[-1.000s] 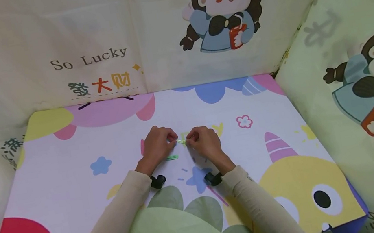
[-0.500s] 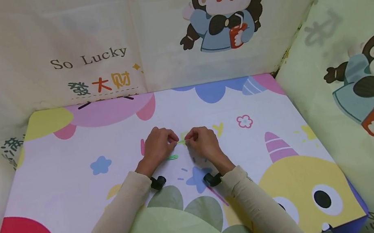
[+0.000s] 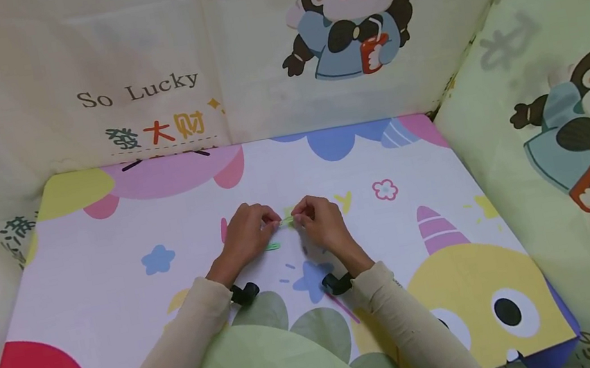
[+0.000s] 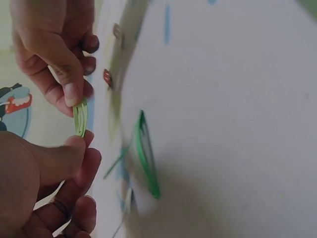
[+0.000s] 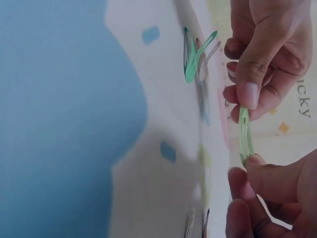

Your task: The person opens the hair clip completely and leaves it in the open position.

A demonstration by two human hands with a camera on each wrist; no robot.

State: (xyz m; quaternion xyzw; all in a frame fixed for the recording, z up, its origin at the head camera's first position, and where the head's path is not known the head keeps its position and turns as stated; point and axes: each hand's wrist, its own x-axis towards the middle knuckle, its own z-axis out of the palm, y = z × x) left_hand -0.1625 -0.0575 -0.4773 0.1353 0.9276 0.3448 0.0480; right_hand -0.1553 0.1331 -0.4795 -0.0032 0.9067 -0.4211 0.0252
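A light-green snap hair clip [image 5: 245, 136] is stretched between my two hands, above the table. My left hand [image 3: 249, 232] pinches one end between thumb and fingertips. The other end is pinched by my right hand [image 3: 325, 223]. In the left wrist view, the pale clip [image 4: 80, 118] looks flat, its two ends covered by fingers. Below the hands a darker green hair clip [image 5: 192, 59] lies on the table, sprung apart, its inner tongue sticking out; in the head view only a bit of this green clip [image 3: 273, 246] shows beside my left hand.
Other thin clips rest close by: a greyish one [image 5: 203, 67] behind the green clip and a reddish-brown one [image 4: 107, 78]. A cartoon-printed sheet [image 3: 98, 269] covers the table. Printed cloth walls [image 3: 255, 86] rise at the back and sides.
The pale clip has turned from sloping down to the right, through level, to sloping slightly up to the right. My right hand has risen a little; both hands keep their pinch.
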